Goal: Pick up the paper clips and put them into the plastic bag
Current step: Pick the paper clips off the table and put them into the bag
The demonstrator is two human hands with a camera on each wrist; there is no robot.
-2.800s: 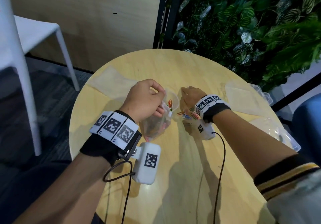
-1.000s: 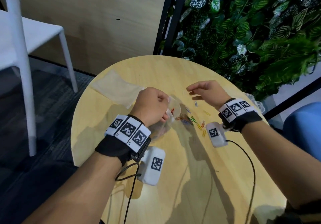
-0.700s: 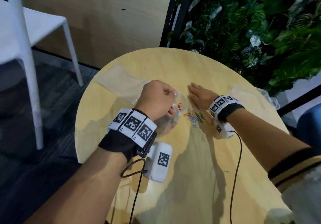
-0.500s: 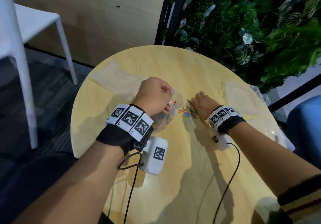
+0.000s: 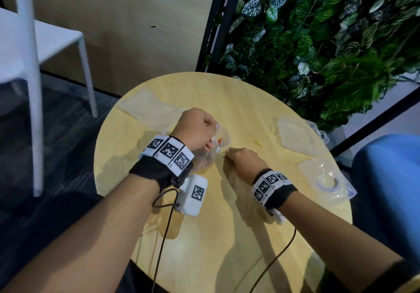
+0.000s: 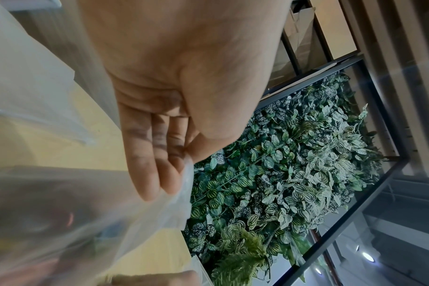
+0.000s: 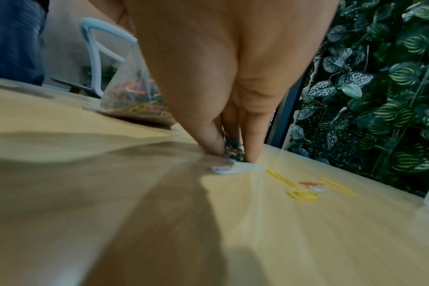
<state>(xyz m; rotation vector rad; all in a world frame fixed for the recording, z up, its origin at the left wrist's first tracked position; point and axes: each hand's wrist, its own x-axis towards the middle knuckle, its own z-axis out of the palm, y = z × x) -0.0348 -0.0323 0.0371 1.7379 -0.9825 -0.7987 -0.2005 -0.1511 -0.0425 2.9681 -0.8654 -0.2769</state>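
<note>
My left hand (image 5: 211,139) grips the rim of a clear plastic bag (image 5: 221,141) and holds its mouth open above the round wooden table (image 5: 227,236). In the right wrist view the bag (image 7: 132,96) holds several coloured paper clips. Just right of the bag, my right hand (image 5: 227,154) stands with its fingertips (image 7: 212,144) on the table and pinches a small bunch of coloured clips (image 7: 233,150). Loose beside it lie a white clip (image 7: 227,170), yellow clips (image 7: 303,194) and an orange one (image 7: 311,183). One yellow clip (image 5: 258,143) lies farther back.
Flat empty plastic bags lie at the table's far left (image 5: 147,108) and far right (image 5: 293,133). A clear plastic container (image 5: 325,179) sits at the right edge. A white chair (image 5: 29,65) stands to the left, a plant wall (image 5: 329,42) behind, a blue seat (image 5: 391,179) to the right.
My right hand reached out flat over the scattered clips, drew back toward me and closed its fingers on a bunch beside the bag. My left hand kept holding the bag.
</note>
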